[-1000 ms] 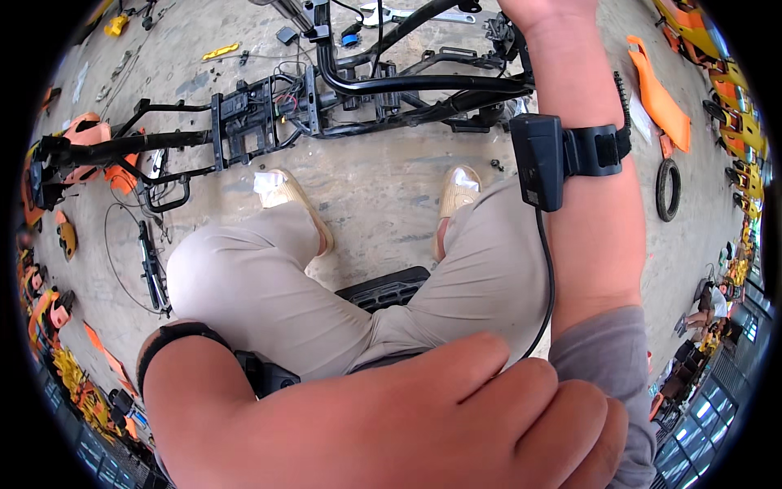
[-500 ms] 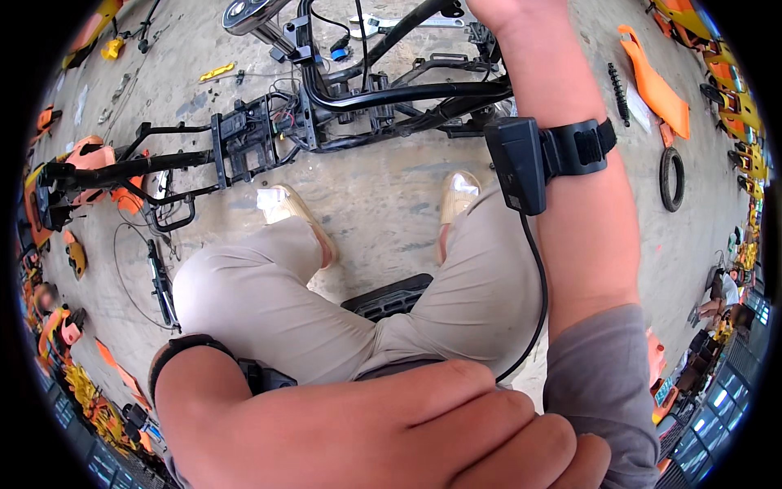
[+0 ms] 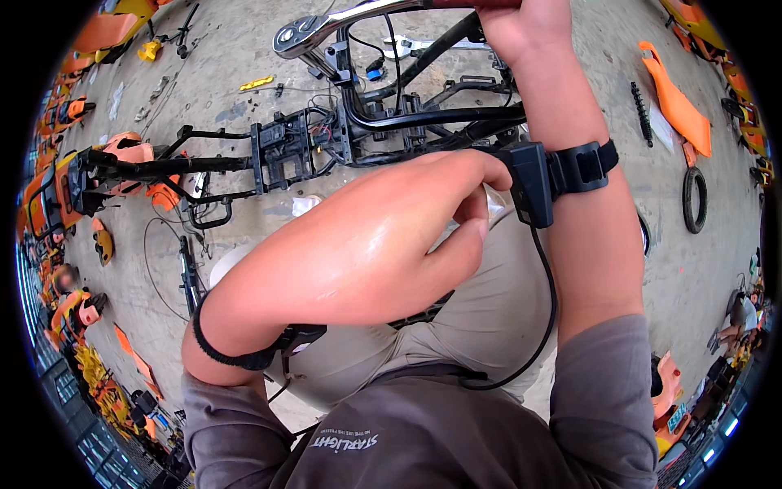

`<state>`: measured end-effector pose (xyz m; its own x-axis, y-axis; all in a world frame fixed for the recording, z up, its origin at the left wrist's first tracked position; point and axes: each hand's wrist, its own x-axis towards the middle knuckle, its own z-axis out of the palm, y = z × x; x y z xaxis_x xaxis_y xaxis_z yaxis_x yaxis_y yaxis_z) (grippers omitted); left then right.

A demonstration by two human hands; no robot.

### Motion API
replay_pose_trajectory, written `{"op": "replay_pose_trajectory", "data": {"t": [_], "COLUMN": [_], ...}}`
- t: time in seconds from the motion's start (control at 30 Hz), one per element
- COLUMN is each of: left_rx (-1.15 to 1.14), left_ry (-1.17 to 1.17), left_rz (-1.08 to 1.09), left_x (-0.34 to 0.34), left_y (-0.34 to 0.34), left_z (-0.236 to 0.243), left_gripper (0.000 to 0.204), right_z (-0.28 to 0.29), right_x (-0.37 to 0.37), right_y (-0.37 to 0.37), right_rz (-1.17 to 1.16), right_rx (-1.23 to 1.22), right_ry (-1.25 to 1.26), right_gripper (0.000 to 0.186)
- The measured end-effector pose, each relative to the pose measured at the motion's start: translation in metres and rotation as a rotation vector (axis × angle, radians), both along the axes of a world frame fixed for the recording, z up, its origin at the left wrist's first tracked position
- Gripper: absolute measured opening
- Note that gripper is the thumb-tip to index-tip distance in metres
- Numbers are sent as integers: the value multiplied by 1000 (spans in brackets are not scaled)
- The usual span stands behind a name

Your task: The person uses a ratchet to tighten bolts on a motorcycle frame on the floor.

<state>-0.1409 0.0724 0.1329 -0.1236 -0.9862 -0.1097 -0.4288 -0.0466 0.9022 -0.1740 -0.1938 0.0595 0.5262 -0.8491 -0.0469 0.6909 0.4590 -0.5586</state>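
Note:
My right hand [image 3: 529, 31], partly cut off by the top edge, is closed around the dark red handle of a ratchet wrench [image 3: 342, 18]. The wrench's round silver head is at the upper middle, its socket end reaching down to a bracket on a black tubular vehicle frame [image 3: 383, 124]. My left hand [image 3: 448, 216] crosses in front of my legs, fingers loosely bent and thumb apart, with nothing visible in them. Its fingertips are beside the black box [image 3: 529, 183] strapped to my right wrist; whether they touch it I cannot tell.
On the concrete floor lie an adjustable wrench [image 3: 440, 44], a yellow bar-shaped part [image 3: 257, 84], a black coil spring [image 3: 641, 114], an orange panel [image 3: 676, 102] and a tyre [image 3: 694, 200]. Orange and yellow vehicle parts line both sides. A cable hangs from the wrist box.
My left hand has risen from low near my body to beside the right wrist. The view has shifted, bringing more of the ratchet wrench and my shirt into sight.

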Motion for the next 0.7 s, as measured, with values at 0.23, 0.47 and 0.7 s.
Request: {"op": "replay_pose_trajectory", "data": {"t": [0.23, 0.47, 0.7], "left_rx": [-61, 174, -34], "left_ry": [-85, 771, 781], "left_rz": [53, 408, 173], "left_x": [3, -15, -23], "left_y": [-4, 8, 12], "left_z": [-6, 18, 20], "left_gripper": [33, 40, 41], "right_z": [-1, -15, -8], "right_x": [-2, 8, -6], "right_y": [3, 2, -10], "right_rz": [-44, -48, -97], "right_rx": [-13, 10, 23], "right_ry": [62, 76, 84], "right_gripper": [16, 13, 14]}}
